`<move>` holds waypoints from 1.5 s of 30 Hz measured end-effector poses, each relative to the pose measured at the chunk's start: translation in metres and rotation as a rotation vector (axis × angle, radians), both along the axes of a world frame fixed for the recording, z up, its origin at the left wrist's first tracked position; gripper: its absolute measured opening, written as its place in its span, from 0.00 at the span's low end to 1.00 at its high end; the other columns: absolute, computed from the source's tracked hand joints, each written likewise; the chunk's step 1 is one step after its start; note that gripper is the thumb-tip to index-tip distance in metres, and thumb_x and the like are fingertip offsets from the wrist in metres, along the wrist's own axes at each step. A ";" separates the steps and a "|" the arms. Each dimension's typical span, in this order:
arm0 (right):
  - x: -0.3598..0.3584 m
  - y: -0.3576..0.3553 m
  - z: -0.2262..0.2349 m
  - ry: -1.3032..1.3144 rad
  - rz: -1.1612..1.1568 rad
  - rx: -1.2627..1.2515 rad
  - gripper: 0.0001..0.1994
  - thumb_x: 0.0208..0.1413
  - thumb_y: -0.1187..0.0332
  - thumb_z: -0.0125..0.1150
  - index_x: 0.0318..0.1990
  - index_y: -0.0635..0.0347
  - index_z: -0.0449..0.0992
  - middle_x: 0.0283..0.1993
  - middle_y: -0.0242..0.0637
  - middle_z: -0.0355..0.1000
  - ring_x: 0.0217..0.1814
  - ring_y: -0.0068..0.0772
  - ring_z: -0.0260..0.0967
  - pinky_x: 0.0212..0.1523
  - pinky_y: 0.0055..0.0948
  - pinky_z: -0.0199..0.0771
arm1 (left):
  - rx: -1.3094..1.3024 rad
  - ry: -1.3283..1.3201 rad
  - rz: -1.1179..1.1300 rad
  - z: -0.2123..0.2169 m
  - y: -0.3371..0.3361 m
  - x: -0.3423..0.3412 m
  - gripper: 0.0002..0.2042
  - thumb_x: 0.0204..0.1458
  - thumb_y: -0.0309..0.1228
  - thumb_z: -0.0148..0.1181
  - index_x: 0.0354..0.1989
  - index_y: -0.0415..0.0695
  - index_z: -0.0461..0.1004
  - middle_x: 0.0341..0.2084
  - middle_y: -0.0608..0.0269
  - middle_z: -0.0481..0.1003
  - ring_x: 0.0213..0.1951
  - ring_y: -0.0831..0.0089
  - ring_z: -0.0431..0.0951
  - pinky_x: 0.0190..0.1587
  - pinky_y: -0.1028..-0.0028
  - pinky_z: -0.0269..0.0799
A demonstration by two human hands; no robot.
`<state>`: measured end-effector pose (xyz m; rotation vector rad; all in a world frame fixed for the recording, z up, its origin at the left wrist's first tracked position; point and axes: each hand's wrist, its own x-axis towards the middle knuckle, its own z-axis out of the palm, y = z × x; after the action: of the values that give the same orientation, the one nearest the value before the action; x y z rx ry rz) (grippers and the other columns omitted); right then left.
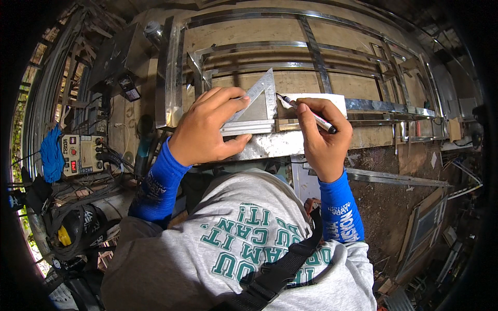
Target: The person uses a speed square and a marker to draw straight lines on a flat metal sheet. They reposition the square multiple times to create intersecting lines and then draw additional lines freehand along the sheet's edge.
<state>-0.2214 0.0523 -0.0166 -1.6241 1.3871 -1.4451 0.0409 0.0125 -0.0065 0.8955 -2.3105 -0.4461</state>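
"What is your left hand (210, 124) doing?"

"Grasping my metal triangular square (270, 101): fingers over its slanted edge, thumb along its thick base. The square reaches out to the right of that hand."

"And your right hand (327, 135)?"

"It pinches a marker (322, 123) between thumb and fingers, the tip pointing left, just beside the square's straight edge."

"What else is around?"

"A white flat piece (338, 103) just beyond my right hand, and a shiny metal tube frame (315, 54) on the worktop (228, 33) beyond both. Left of my left hand, well apart, stands a power unit (84, 147)."
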 end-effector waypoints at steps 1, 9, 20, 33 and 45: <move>0.000 0.000 0.001 0.011 0.002 -0.004 0.06 0.70 0.76 0.66 0.46 0.72 0.84 0.41 0.36 0.84 0.43 0.19 0.79 0.45 0.20 0.78 | 0.001 0.000 -0.001 0.000 0.000 0.000 0.27 0.44 0.33 0.78 0.54 0.35 0.80 0.56 0.46 0.77 0.55 0.46 0.79 0.61 0.56 0.75; -0.002 0.021 0.016 0.075 -0.016 0.030 0.03 0.62 0.77 0.69 0.39 0.69 0.84 0.34 0.43 0.82 0.34 0.31 0.80 0.39 0.28 0.77 | 0.013 0.001 -0.001 0.000 0.000 0.000 0.27 0.44 0.33 0.78 0.54 0.35 0.79 0.55 0.46 0.77 0.55 0.46 0.79 0.61 0.56 0.75; -0.016 0.048 -0.020 -0.113 0.059 0.222 0.17 0.75 0.68 0.59 0.31 0.68 0.78 0.26 0.38 0.73 0.27 0.24 0.67 0.31 0.29 0.68 | 0.014 -0.047 -0.001 0.005 0.001 -0.003 0.27 0.44 0.32 0.76 0.54 0.35 0.77 0.57 0.45 0.76 0.57 0.45 0.77 0.62 0.55 0.74; 0.022 0.034 0.000 -0.253 0.068 0.358 0.10 0.65 0.69 0.73 0.37 0.68 0.84 0.24 0.24 0.74 0.27 0.12 0.63 0.26 0.22 0.62 | 0.022 -0.090 0.020 0.004 0.009 0.008 0.40 0.48 0.44 0.80 0.66 0.36 0.69 0.63 0.41 0.73 0.64 0.41 0.75 0.68 0.53 0.69; 0.052 0.029 0.041 0.710 0.195 -0.319 0.10 0.46 0.73 0.75 0.37 0.56 0.81 0.24 0.34 0.74 0.23 0.39 0.73 0.24 0.40 0.70 | -0.001 0.093 0.192 -0.019 0.026 0.030 0.61 0.39 0.68 0.79 0.73 0.36 0.57 0.63 0.38 0.71 0.63 0.40 0.74 0.68 0.52 0.68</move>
<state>-0.1696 0.0813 0.0244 -2.5683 1.3242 -1.0469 0.0713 0.0385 -0.0258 1.0618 -2.1169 -0.3957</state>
